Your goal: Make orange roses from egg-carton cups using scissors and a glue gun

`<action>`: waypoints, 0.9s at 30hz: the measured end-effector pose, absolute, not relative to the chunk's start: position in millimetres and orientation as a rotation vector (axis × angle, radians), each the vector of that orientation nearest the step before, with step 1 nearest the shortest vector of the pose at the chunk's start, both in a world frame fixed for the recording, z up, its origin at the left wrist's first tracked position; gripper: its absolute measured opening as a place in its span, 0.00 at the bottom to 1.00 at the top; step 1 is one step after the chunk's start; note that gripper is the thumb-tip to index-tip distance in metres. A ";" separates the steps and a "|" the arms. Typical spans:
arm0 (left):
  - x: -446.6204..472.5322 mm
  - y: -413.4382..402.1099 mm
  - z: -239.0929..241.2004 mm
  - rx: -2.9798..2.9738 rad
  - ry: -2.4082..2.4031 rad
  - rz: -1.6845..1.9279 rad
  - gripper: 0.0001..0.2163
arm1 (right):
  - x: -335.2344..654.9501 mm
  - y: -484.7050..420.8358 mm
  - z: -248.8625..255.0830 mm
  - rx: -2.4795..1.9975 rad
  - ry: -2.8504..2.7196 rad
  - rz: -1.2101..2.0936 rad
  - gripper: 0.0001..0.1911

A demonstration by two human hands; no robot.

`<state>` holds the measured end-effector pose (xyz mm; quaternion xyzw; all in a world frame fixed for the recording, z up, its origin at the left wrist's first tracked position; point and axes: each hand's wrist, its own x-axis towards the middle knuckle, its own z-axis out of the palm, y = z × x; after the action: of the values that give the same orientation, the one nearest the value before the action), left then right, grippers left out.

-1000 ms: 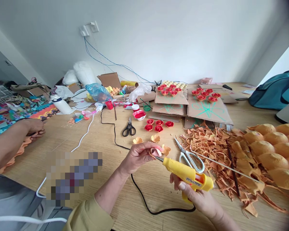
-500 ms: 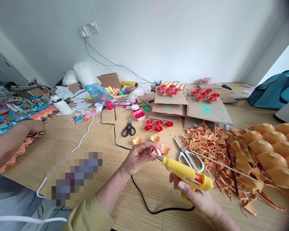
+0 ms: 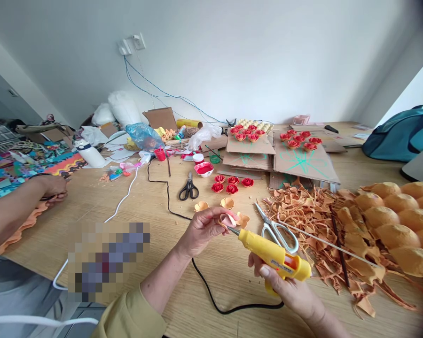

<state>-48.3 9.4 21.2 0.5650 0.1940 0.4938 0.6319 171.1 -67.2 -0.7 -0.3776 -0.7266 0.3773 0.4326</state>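
Observation:
Pinched in the fingers of my left hand (image 3: 203, 231) is a small curled egg-carton petal piece (image 3: 227, 220), partly hidden by the fingers. My right hand (image 3: 285, 286) is wrapped round the grip of a yellow hot glue gun (image 3: 268, 251). The gun's metal nozzle (image 3: 233, 230) points left and meets the piece, or nearly so. Just beyond my left hand lie orange carton cups cut like flowers (image 3: 227, 203), one of them partly behind it (image 3: 243, 219). White-handled scissors (image 3: 280, 234) rest on the table behind the glue gun.
Orange carton scraps (image 3: 310, 220) and an egg tray (image 3: 391, 211) cover the right side. Several red roses (image 3: 231, 188), black scissors (image 3: 188, 188) and a bowl of red paint (image 3: 204, 169) stand farther back. A black cord (image 3: 211, 293) crosses the table. Another person's hand (image 3: 54, 188) works at left.
Both my hands keep nearly the same pose, with the nozzle still at the petal piece. The other person's hand at left has shifted slightly.

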 end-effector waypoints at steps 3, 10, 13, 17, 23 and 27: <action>-48.4 10.0 20.7 1.297 0.432 1.142 0.13 | 171.2 -66.5 1.5 -0.938 -1.820 0.869 0.25; -47.4 10.8 22.0 1.379 0.556 1.295 0.12 | 161.9 -62.4 11.4 -0.866 -1.860 0.674 0.19; -48.4 12.7 21.0 1.423 0.594 1.333 0.10 | 160.3 -62.1 11.2 -0.877 -1.829 0.615 0.17; -49.0 13.8 20.1 1.537 0.635 1.365 0.09 | 164.0 -62.4 2.8 -0.938 -1.706 0.705 0.15; -40.8 6.0 21.2 1.993 0.703 1.466 0.10 | 162.4 -54.0 -10.8 -0.974 -1.282 1.030 0.14; -33.8 -2.0 22.3 2.290 0.710 1.470 0.13 | 154.9 -48.2 -9.6 -0.861 -1.086 1.141 0.10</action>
<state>-33.8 -2.0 22.3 0.8033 0.2491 0.5157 0.1638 154.9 -48.2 -9.6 -0.3751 -0.4731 0.4971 0.6232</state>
